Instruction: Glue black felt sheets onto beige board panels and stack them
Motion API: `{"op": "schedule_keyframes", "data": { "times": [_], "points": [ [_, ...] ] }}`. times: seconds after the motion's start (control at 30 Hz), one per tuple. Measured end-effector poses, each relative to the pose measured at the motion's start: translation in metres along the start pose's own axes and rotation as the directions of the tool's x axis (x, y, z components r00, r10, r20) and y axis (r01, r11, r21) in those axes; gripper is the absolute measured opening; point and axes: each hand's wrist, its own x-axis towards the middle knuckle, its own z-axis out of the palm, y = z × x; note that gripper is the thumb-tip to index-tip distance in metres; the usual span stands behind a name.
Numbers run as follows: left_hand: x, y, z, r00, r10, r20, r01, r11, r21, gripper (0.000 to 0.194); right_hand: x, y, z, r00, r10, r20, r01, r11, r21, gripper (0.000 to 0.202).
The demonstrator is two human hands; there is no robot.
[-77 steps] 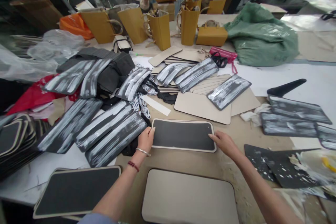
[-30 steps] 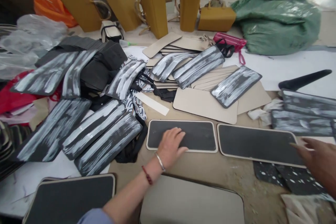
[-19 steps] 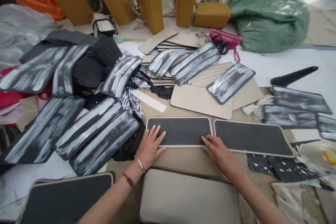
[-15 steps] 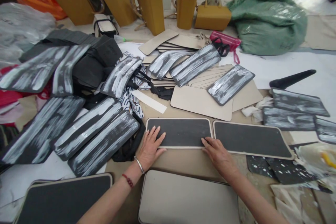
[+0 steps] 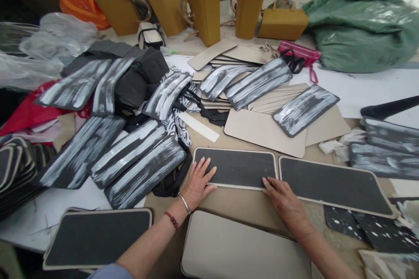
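A dark grey panel with a beige rim (image 5: 242, 168) lies flat at the middle of the table. My left hand (image 5: 198, 181) rests on its left end with the fingers spread, open. At its lower right corner, my right hand (image 5: 279, 194) has its fingers closed together at the edge, the fingertips touching the rim. A second dark panel with a beige rim (image 5: 334, 185) lies close by on the right. Nearer to me, between my forearms, is a stack of beige panels (image 5: 242, 246). Another dark rimmed panel (image 5: 100, 237) tops a stack at the lower left.
Several dark strips streaked with white (image 5: 147, 172) lie to the left and beyond. Beige pieces (image 5: 262, 128) are piled behind the middle panel. Mustard bags (image 5: 204, 13) stand at the back, beside a green sack (image 5: 360, 30). A pink pouch (image 5: 299, 52) lies before it.
The camera view has swung left, so things appear further right. Both hands remain at the same places on the middle panel.
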Motion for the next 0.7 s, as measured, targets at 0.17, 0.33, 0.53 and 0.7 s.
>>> {"op": "schedule_keyframes", "data": {
  "times": [0.17, 0.33, 0.53, 0.7],
  "points": [
    [-0.001, -0.001, 0.000, 1.000, 0.004, -0.018, -0.004, 1.000, -0.021, 0.051, 0.001, 0.000, -0.001, 1.000, -0.013, -0.015, 0.013, 1.000, 0.001, 0.036],
    [-0.002, -0.002, 0.004, 0.999, -0.008, -0.033, 0.006, 0.999, -0.049, 0.049, 0.001, -0.001, -0.002, 1.000, 0.001, -0.014, -0.001, 1.000, 0.003, 0.035],
    [-0.001, -0.004, 0.002, 1.000, -0.029, 0.006, 0.030, 0.992, -0.123, 0.051, 0.002, -0.001, -0.003, 1.000, -0.004, 0.001, 0.004, 1.000, -0.007, 0.034],
    [-0.007, -0.018, -0.023, 0.994, -0.107, 0.037, 0.113, 0.927, -0.357, 0.060, 0.002, -0.001, -0.003, 1.000, -0.003, 0.020, 0.003, 1.000, 0.004, 0.034]
  ]
}}
